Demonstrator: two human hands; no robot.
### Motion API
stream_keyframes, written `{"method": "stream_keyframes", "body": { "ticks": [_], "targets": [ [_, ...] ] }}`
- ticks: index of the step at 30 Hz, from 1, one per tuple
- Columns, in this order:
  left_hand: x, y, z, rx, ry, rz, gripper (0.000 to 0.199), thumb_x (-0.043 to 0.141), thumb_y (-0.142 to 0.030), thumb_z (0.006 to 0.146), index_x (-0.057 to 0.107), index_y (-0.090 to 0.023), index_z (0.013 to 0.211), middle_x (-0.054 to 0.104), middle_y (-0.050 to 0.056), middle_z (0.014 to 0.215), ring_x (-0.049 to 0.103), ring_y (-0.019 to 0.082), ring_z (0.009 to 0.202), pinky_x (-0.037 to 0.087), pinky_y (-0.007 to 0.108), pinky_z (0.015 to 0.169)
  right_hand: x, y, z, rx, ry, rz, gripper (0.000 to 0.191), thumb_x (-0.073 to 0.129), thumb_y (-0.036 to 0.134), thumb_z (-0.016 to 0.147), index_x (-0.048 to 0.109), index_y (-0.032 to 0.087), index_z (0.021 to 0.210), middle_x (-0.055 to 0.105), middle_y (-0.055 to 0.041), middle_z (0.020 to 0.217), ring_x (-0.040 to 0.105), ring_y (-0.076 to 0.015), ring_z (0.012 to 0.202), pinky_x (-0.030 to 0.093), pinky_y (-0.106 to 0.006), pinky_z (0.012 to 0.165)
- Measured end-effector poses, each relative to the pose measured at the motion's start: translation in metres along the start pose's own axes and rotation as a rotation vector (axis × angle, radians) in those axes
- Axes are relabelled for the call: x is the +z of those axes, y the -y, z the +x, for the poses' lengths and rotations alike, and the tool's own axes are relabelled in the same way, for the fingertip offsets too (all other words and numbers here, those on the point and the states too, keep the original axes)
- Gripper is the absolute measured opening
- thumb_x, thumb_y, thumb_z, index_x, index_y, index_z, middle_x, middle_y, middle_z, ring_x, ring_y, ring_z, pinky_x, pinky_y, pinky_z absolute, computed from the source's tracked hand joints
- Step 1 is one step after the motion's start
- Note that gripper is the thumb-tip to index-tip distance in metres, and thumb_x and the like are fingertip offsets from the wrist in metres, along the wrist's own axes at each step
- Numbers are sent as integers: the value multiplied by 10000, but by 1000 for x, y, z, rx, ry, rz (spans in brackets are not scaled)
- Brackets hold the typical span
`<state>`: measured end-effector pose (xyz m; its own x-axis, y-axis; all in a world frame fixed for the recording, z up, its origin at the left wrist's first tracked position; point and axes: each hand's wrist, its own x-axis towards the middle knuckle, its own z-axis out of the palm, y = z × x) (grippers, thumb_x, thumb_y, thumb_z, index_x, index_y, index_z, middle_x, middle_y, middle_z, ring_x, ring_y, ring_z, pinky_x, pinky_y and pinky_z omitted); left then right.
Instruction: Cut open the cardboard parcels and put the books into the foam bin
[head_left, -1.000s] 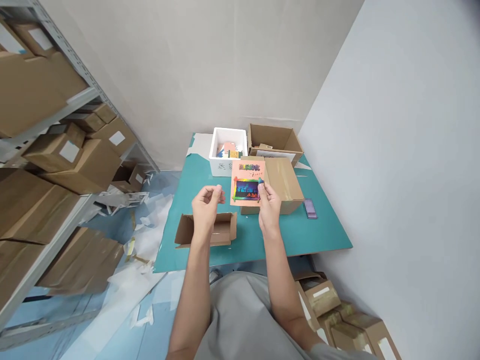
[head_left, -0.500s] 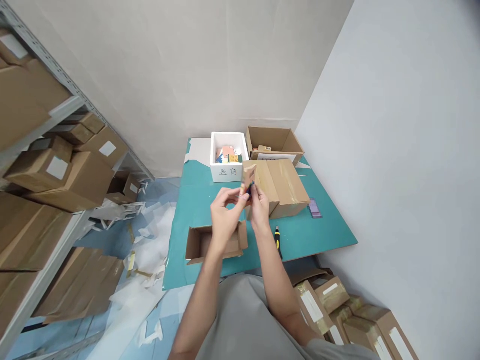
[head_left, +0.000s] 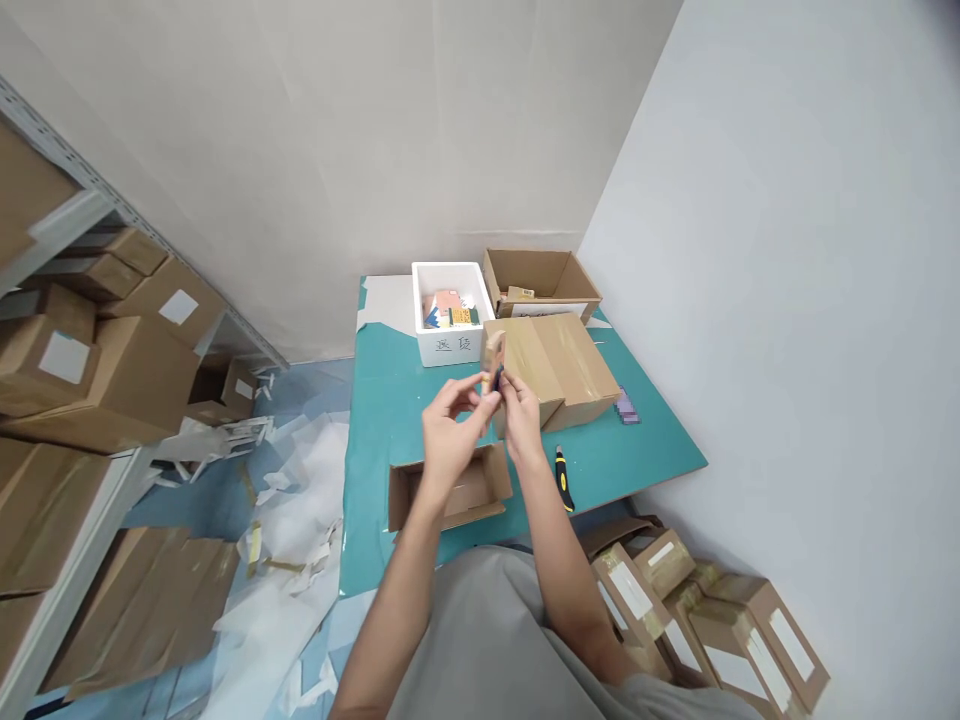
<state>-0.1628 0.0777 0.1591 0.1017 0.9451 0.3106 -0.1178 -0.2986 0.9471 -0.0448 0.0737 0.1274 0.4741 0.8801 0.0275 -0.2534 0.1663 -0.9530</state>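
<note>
Between both hands, above the table, is a small flat tan packet [head_left: 494, 347] with a dark patch near its lower end, turned nearly edge-on. My left hand [head_left: 454, 425] pinches its lower left side with thumb and fingers. On the other side my right hand [head_left: 522, 415] has its fingers closed on the lower edge. What kind of packet it is cannot be made out. Below the left hand stands an open small cardboard box [head_left: 491, 472], partly hidden by the forearm. A yellow-and-black utility knife [head_left: 563, 482] lies right of my right forearm.
Behind the hands sit a taped cardboard box [head_left: 574, 360], a white foam box [head_left: 450, 348] holding printed packs, and an open carton [head_left: 536, 272]. A blurred purple stack [head_left: 627, 407] lies on the green tabletop [head_left: 660, 450]. Shelved boxes [head_left: 142, 370] stand left, more cartons [head_left: 720, 630] lower right.
The view has shifted slightly, so the table and boxes sit a little differently in it. The packet stays in both hands and has turned more edge-on.
</note>
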Motion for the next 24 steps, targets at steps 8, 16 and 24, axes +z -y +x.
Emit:
{"method": "stream_keyframes", "body": {
  "ticks": [8, 16, 24],
  "targets": [
    [-72, 55, 21, -92, -11, 116, 242, 886, -402, 813, 867, -253, 1003, 713, 30, 921, 565, 135, 718, 485, 275, 661, -28, -11, -18, -55, 58, -273, 348, 836, 481, 821, 787, 205, 1026, 821, -86, 1008, 762, -251, 953, 623, -392, 915],
    [-86, 75, -20, 18, 49, 194, 130, 747, -234, 889, 865, -287, 876, 684, 43, 972, 679, 204, 969, 555, 382, 935, -35, -33, -38, -87, 162, -162, 161, 801, 352, 872, 713, 247, 957, 746, -128, 1385, 684, -286, 1347, 556, -459, 1133],
    [-80, 78, -30, -67, 18, 203, 73, 764, -293, 901, 828, -259, 910, 755, 79, 1282, 675, 287, 1291, 501, 502, 1160, -55, -35, -31, -16, 273, -232, 212, 754, 408, 954, 706, 262, 1099, 777, -103, 1331, 713, -249, 1305, 579, -440, 1119]
  ]
}}
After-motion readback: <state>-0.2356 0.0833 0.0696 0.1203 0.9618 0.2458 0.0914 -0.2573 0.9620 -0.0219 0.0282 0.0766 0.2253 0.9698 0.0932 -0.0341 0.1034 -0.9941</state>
